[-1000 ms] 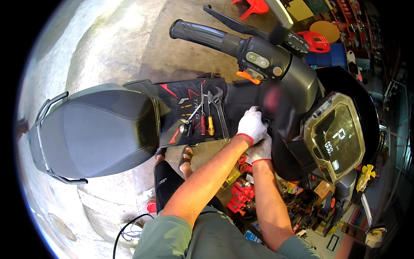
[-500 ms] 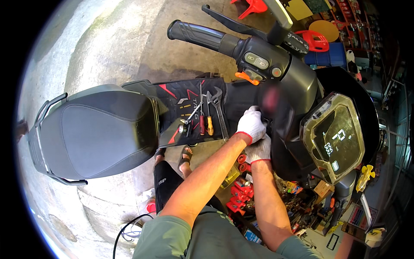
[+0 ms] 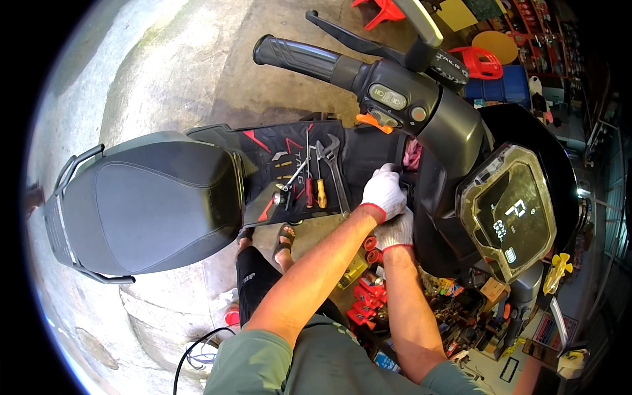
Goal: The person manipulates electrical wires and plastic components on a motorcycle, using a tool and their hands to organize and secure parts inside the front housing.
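Observation:
Both hands wear white knit gloves with red cuffs and work at the inner front panel [image 3: 431,217] of a black scooter. My left hand [image 3: 384,192] has its fingers curled against a dark fitting there; what they grip is hidden. My right hand [image 3: 395,228] sits just below and behind it, fingers closed and mostly covered. A pink bundle [image 3: 411,155] shows in an opening above them. On the footboard mat [image 3: 270,151] to the left lie an adjustable wrench [image 3: 336,174], red [image 3: 309,191] and yellow [image 3: 321,194] screwdrivers, a thin silver tool and small brass-coloured pieces.
The seat [image 3: 151,204] is at left; handlebar [image 3: 303,56] and display [image 3: 507,210] are above and right. My sandalled feet [image 3: 285,240] stand below the footboard. Red items [image 3: 372,293], boxes [image 3: 492,289] and a cable [image 3: 184,359] surround me; red chairs and shelving stand beyond.
My hands hold almost the same position. The handlebar has shifted slightly left in view, and the pink bundle in the opening now shows clearly where it was blurred.

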A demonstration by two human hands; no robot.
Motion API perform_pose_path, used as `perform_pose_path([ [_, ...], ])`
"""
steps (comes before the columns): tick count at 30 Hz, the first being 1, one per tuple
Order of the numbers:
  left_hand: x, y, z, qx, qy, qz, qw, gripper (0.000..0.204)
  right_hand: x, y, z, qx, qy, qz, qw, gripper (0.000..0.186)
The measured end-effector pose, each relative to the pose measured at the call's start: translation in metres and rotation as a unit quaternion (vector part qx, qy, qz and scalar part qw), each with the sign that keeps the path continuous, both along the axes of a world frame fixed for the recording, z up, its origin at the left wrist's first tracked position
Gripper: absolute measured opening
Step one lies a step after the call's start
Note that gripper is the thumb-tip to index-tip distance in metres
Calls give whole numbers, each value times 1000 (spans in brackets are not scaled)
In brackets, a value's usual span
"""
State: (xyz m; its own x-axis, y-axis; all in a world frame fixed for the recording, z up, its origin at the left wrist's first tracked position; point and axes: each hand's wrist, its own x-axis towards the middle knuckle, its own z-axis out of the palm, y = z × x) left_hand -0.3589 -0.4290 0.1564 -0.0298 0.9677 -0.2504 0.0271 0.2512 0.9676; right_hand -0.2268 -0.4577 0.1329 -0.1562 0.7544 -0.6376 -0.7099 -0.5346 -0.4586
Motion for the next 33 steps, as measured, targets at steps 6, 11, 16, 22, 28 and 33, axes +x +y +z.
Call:
perform_pose_path([
  [6, 0, -3, -5, 24, 20, -17, 999, 50, -1, 1, 3, -22, 60, 13, 998, 38],
  [11, 1, -2, -8, 26, 0, -18, 1000, 50, -4, 2, 6, -30, 75, 3, 997, 41],
  [16, -2, -4, -14, 43, -28, -20, 998, 36, -4, 1, 2, -12, 151, 28, 988, 40],
  [22, -6, -5, -10, 50, -24, -13, 998, 31, -1, 1, 3, -22, 104, 23, 994, 37],
  [28, -4, -3, -1, 37, 34, -18, 999, 39, -4, 2, 11, -32, 97, 29, 994, 36],
  [33, -3, -5, 4, 22, -9, 24, 999, 45, -10, 2, 13, -17, 65, 10, 998, 35],
])
